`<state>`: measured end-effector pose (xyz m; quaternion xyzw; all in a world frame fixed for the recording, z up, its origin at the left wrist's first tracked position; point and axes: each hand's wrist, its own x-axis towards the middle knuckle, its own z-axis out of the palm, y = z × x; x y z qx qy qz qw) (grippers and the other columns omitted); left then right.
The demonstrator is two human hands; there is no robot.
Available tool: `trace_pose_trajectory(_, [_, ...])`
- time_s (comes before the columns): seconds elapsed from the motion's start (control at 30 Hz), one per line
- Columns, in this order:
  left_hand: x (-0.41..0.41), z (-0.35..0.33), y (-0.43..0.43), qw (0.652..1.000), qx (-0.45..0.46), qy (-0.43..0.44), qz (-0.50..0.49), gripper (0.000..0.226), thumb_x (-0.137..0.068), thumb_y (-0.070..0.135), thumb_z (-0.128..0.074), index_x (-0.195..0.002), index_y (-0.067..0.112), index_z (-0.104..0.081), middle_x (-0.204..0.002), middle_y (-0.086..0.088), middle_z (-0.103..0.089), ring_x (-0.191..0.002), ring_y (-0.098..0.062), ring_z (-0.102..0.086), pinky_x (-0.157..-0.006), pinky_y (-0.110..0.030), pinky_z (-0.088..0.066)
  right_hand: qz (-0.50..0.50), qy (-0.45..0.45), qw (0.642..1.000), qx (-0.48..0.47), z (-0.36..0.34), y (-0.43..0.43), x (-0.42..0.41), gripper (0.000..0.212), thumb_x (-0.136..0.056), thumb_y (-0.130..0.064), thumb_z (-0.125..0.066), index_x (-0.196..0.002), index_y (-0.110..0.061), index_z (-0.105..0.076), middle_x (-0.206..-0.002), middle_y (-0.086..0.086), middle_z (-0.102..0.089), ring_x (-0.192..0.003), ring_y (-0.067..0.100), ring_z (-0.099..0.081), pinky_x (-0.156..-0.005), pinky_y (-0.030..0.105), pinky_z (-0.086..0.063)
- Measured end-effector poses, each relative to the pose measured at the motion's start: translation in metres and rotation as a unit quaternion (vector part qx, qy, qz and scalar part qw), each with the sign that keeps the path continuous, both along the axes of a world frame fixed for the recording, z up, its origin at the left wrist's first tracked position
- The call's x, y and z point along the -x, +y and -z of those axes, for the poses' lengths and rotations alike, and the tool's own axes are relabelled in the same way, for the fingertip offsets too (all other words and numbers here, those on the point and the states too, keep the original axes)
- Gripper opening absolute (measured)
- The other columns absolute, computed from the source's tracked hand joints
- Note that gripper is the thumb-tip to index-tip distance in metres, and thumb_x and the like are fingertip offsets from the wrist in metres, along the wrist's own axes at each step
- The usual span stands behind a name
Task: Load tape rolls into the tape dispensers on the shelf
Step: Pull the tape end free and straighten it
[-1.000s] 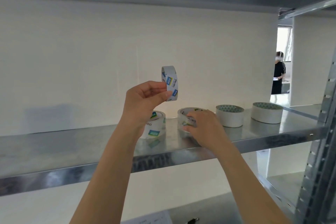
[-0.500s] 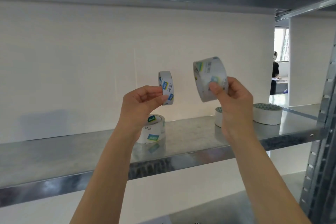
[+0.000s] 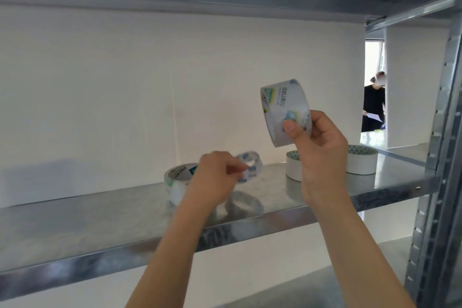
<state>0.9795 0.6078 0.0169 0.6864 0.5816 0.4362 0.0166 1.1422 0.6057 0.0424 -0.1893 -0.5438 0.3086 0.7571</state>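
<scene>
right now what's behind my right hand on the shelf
A white tape roll stands on the shelf behind the right hand. Only its left part and green-patterned top show; the hand covers the rest. A second white roll lies further right.

The wide tape roll (image 3: 285, 112) held in the right hand (image 3: 322, 150), centre right of the frame, carries the brand mark "deli" near its upper edge. The flat tape roll (image 3: 178, 179) on the shelf (image 3: 100, 212), lower centre, shows "deli" on its inner core. Print on the small roll (image 3: 252, 170) is blurred and illegible.
</scene>
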Motion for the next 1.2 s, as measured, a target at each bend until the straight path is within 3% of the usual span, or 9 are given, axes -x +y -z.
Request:
trace_pose_trajectory(0.1, [-0.012, 0.01, 0.005, 0.987, 0.049, 0.146, -0.051, 0.025, -0.085, 0.009, -0.055, -0.093, 0.02, -0.075, -0.102, -0.003, -0.067, -0.094, -0.024, -0.061, -0.079, -0.032, -0.049, -0.001, -0.002, 1.0, 0.001, 0.003, 0.002, -0.005, 0.013, -0.083, -0.009, -0.069, -0.081, -0.021, -0.064, -0.076, -0.008, -0.065, -0.076, 0.01, -0.058, -0.07, 0.023, -0.048])
trace_pose_trajectory(0.3, [-0.008, 0.006, 0.011, 0.989, 0.063, 0.134, -0.024, 0.024, -0.081, 0.007, -0.057, -0.087, 0.022, -0.075, -0.091, 0.0, -0.065, -0.086, -0.021, -0.059, -0.079, -0.028, -0.048, 0.003, -0.001, 1.0, 0.013, 0.006, 0.002, -0.008, 0.012, -0.083, -0.009, -0.069, -0.081, -0.02, -0.064, -0.074, -0.011, -0.065, -0.074, 0.007, -0.059, -0.069, 0.023, -0.049])
trace_pose_trajectory(0.37, [-0.009, 0.001, 0.008, 0.998, 0.032, 0.06, 0.004, 0.019, -0.082, 0.01, -0.064, -0.094, 0.022, -0.073, -0.091, 0.006, -0.065, -0.085, -0.011, -0.059, -0.084, -0.021, -0.046, -0.001, -0.001, 1.0, 0.015, 0.007, 0.002, -0.007, 0.011, -0.083, -0.008, -0.069, -0.082, -0.018, -0.064, -0.073, -0.011, -0.065, -0.072, 0.005, -0.059, -0.067, 0.02, -0.049])
trace_pose_trajectory(0.43, [-0.011, -0.009, -0.002, 0.993, -0.033, -0.105, 0.052, 0.02, -0.082, 0.013, -0.07, -0.1, 0.021, -0.073, -0.095, 0.01, -0.071, -0.089, -0.003, -0.066, -0.089, -0.02, -0.05, -0.009, -0.002, 1.0, 0.016, 0.008, 0.0, -0.006, 0.009, -0.083, -0.008, -0.068, -0.083, -0.016, -0.064, -0.074, -0.009, -0.064, -0.072, 0.005, -0.058, -0.067, 0.02, -0.048])
trace_pose_trajectory(0.5, [-0.014, -0.025, -0.019, 0.953, -0.071, -0.257, 0.14, 0.019, -0.081, 0.012, -0.071, -0.096, 0.024, -0.073, -0.094, 0.008, -0.075, -0.092, -0.004, -0.068, -0.085, -0.022, -0.052, -0.014, -0.003, 1.0, 0.017, 0.008, -0.002, -0.004, 0.008, -0.083, -0.008, -0.068, -0.084, -0.015, -0.064, -0.074, -0.007, -0.063, -0.072, 0.005, -0.057, -0.066, 0.019, -0.047])
trace_pose_trajectory(0.57, [-0.018, -0.039, -0.035, 0.911, -0.073, -0.33, 0.238, 0.022, -0.079, 0.009, -0.072, -0.098, 0.02, -0.073, -0.099, -0.002, -0.075, -0.098, -0.014, -0.069, -0.087, -0.026, -0.053, -0.014, -0.001, 1.0, 0.017, 0.008, -0.005, -0.001, 0.009, -0.082, -0.008, -0.069, -0.082, -0.016, -0.065, -0.072, -0.009, -0.064, -0.07, 0.005, -0.057, -0.064, 0.019, -0.047])
trace_pose_trajectory(0.73, [-0.028, -0.043, -0.046, 0.897, -0.079, -0.351, 0.259, 0.03, -0.072, -0.002, -0.072, -0.101, 0.006, -0.067, -0.089, -0.014, -0.073, -0.081, -0.022, -0.068, -0.079, -0.031, -0.057, -0.056, 0.022, 0.998, 0.02, 0.007, -0.014, 0.009, 0.008, -0.079, -0.008, -0.071, -0.081, -0.015, -0.068, -0.073, -0.005, -0.069, -0.07, 0.009, -0.062, -0.065, 0.02, -0.051])
trace_pose_trajectory(1.03, [-0.004, -0.039, -0.056, 0.9, -0.11, -0.359, 0.221, 0.021, -0.077, -0.003, -0.068, -0.094, 0.008, -0.071, -0.087, -0.009, -0.075, -0.084, -0.023, -0.068, -0.08, -0.033, -0.058, -0.133, -0.072, 0.988, 0.025, 0.01, -0.02, 0.019, 0.014, -0.087, -0.006, -0.062, -0.094, -0.012, -0.072, -0.083, 0.0, -0.075, -0.077, 0.012, -0.069, -0.07, 0.022, -0.053])
trace_pose_trajectory(1.2, [0.032, -0.037, -0.078, 0.906, -0.134, -0.366, 0.164, 0.023, -0.08, -0.004, -0.064, -0.102, -0.001, -0.068, -0.096, -0.019, -0.072, -0.09, -0.029, -0.069, -0.084, -0.041, -0.057, -0.194, -0.095, 0.976, 0.025, 0.006, -0.03, 0.054, 0.016, -0.089, -0.003, -0.059, -0.098, -0.009, -0.07, -0.084, -0.001, -0.076, -0.078, 0.011, -0.07, -0.068, 0.02, -0.054])
